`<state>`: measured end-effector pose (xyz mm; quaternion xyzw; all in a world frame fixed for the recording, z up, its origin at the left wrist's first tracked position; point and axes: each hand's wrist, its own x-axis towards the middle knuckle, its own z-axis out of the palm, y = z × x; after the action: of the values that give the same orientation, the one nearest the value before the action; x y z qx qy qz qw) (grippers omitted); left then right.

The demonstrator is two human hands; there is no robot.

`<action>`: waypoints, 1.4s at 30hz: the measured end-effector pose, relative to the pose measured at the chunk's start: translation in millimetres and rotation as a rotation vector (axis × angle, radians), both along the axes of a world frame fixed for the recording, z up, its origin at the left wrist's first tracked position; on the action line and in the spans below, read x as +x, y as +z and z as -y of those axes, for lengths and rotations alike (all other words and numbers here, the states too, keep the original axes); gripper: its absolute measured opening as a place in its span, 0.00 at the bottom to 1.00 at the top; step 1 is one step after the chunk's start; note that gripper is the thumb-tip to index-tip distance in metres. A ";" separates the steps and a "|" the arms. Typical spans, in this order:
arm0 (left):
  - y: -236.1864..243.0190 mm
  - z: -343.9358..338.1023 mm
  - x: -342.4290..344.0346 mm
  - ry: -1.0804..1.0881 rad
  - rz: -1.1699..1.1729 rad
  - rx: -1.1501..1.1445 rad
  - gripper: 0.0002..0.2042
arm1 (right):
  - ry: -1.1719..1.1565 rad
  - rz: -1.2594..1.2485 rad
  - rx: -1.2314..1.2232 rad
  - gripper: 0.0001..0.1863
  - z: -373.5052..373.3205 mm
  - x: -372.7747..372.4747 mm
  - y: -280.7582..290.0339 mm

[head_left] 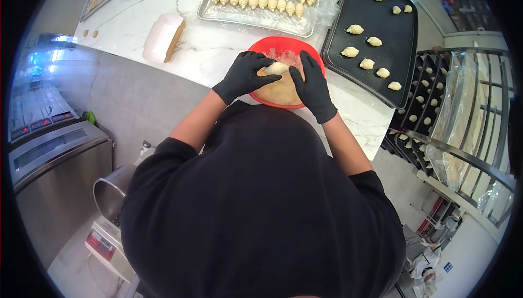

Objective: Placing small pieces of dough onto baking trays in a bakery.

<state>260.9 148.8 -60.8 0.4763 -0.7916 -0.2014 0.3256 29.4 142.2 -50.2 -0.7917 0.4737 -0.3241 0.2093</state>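
Observation:
Over a red bowl [316,52] at the table's front edge, my gloved left hand [243,73] grips a small raw croissant [277,68] between its thumb and fingers. The pale dough is coated with fine grains. My gloved right hand [314,86] is at the bowl's right side, its fingers stretched out and its thumb close to the croissant's right end. Whether that thumb touches the dough I cannot tell. A tan, crumb-like coating [279,92] fills the bowl's near part, and whiter grains lie toward its far wall.
A black baking tray [348,77] with spaced-out raw croissants lies to the right. Behind the bowl, a metal tray [212,15] carries rows of shaped croissants. A paper box [163,37] stands at left. A tray rack [463,151] is at far right, and a steel machine [62,159] at far left.

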 end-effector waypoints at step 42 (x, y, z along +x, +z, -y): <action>-67.6 161.6 50.4 0.482 0.065 -0.091 0.13 | -0.003 -0.239 0.177 0.24 127.9 -336.5 -28.6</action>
<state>311.3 -12.8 -128.4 0.6423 -0.6736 -0.0664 0.3597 -307.1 14.4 -78.7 -0.8023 0.5231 -0.1850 0.2201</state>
